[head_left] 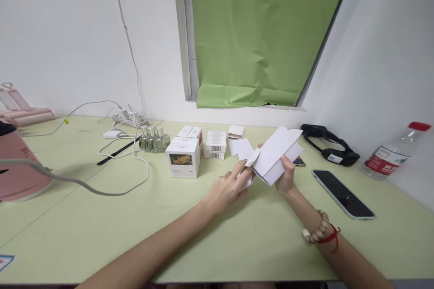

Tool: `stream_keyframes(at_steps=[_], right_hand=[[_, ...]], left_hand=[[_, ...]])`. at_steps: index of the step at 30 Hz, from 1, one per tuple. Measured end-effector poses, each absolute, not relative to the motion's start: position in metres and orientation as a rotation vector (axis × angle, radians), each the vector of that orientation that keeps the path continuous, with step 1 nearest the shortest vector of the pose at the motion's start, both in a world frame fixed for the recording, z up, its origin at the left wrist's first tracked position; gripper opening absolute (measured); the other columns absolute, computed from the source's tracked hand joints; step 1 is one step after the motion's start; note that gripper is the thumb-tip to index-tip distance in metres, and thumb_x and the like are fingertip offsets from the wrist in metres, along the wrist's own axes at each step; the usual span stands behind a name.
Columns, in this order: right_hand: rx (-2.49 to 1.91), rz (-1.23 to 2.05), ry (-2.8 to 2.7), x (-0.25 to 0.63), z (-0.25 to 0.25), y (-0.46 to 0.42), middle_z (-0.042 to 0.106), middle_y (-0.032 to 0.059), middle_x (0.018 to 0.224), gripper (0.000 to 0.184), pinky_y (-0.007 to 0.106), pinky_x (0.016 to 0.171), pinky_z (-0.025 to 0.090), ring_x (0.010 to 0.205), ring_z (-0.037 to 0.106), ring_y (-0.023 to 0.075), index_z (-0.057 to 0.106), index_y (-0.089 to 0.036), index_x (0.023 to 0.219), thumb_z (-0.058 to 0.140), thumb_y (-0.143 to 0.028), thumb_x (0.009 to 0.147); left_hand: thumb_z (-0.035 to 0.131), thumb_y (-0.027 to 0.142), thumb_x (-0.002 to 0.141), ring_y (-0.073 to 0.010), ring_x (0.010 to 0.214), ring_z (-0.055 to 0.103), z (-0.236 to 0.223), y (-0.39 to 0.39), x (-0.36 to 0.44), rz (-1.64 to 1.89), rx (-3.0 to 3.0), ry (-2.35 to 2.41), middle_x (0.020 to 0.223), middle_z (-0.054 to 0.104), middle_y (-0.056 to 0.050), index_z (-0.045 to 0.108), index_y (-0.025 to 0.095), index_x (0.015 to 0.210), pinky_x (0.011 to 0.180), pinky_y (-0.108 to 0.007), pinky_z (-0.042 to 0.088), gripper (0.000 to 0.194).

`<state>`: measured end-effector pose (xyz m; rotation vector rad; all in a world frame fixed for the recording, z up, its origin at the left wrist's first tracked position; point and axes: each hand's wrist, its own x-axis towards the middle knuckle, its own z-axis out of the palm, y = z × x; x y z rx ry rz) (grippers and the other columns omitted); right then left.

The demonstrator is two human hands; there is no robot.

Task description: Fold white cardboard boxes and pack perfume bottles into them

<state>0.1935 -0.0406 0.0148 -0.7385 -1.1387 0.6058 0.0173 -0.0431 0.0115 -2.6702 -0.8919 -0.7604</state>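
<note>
A white unfolded carton (pixel 276 153) is held above the pale green table (pixel 169 230) in both hands. My right hand (pixel 286 176) grips its lower right side, thumb on top. My left hand (pixel 227 187) pinches a flap at the carton's lower left end. Just behind lie flat white carton blanks (pixel 241 146). Left of them stand white boxes (pixel 185 157) (pixel 215 143), one with a yellow-flower picture. Three small glass bottles (pixel 154 139) stand left of the boxes.
A dark phone (pixel 342 194) lies to the right, a black strap device (pixel 327 143) behind it, and a plastic water bottle (pixel 395 149) at the far right. A power strip with white cables (pixel 127 119) sits at the back left, and a pink object (pixel 16 167) at the left edge.
</note>
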Motion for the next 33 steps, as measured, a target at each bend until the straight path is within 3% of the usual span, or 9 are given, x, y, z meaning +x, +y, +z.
stream_keyframes(at_steps=[8, 13, 19, 23, 28, 33], right_hand=[[-0.716, 0.679, -1.148, 0.192, 0.019, -0.044, 0.065, 0.0091, 0.09, 0.047, 0.038, 0.069, 0.048, 0.083, 0.061, 0.0271, 0.058, -0.016, 0.095, 0.038, -0.051, 0.072], [-0.802, 0.384, -1.257, 0.194, 0.021, -0.043, 0.061, 0.0054, 0.088, 0.05, 0.038, 0.071, 0.047, 0.078, 0.06, 0.0228, 0.039, -0.021, 0.113, 0.053, -0.041, 0.07], [-0.856, 0.1, -1.46, 0.188, 0.022, -0.047, 0.05, 0.0072, 0.104, 0.07, 0.037, 0.076, 0.046, 0.089, 0.054, 0.022, 0.032, -0.023, 0.118, 0.067, -0.031, 0.058], [-0.925, -0.037, -1.675, 0.186, 0.018, -0.047, 0.047, 0.0088, 0.112, 0.052, 0.043, 0.088, 0.04, 0.106, 0.047, 0.0261, 0.045, -0.022, 0.113, 0.06, -0.036, 0.066], [-1.023, -0.129, -1.796, 0.188, 0.011, -0.043, 0.043, 0.0085, 0.115, 0.024, 0.045, 0.09, 0.04, 0.112, 0.044, 0.0264, 0.06, -0.023, 0.096, 0.055, -0.03, 0.074], [-1.05, -0.159, -1.673, 0.185, 0.011, -0.042, 0.04, 0.0095, 0.116, 0.033, 0.046, 0.095, 0.038, 0.117, 0.039, 0.0254, 0.054, -0.023, 0.105, 0.058, -0.027, 0.073]], left_hand=[[0.04, 0.019, 0.085, -0.0096, 0.06, 0.06, 0.0, -0.041, 0.019, -0.864, -2.524, -0.798, 0.12, 0.049, -0.009, 0.035, 0.023, 0.109, 0.038, -0.019, 0.037, 0.025], [0.04, 0.018, 0.084, -0.0107, 0.061, 0.061, 0.004, -0.047, 0.022, -0.854, -2.505, -0.71, 0.12, 0.05, -0.011, 0.037, 0.022, 0.099, 0.038, -0.018, 0.039, 0.016], [0.038, 0.02, 0.086, -0.0109, 0.06, 0.061, 0.002, -0.048, 0.023, -1.087, -2.595, -0.681, 0.119, 0.049, -0.014, 0.029, 0.022, 0.109, 0.037, -0.018, 0.036, 0.024], [0.042, 0.025, 0.085, -0.0104, 0.058, 0.058, -0.01, -0.041, 0.024, -1.364, -2.666, -0.742, 0.114, 0.051, -0.016, 0.017, 0.02, 0.119, 0.04, -0.019, 0.038, 0.042], [0.045, 0.026, 0.086, -0.0165, 0.088, 0.059, -0.019, -0.03, 0.023, -1.619, -2.764, -0.815, 0.121, 0.044, -0.017, 0.004, 0.023, 0.13, 0.069, -0.031, 0.05, 0.061], [0.04, 0.027, 0.089, -0.0203, 0.111, 0.046, -0.011, -0.026, 0.02, -1.653, -2.883, -0.962, 0.126, 0.04, -0.011, 0.021, 0.029, 0.131, 0.084, -0.035, 0.047, 0.046]])
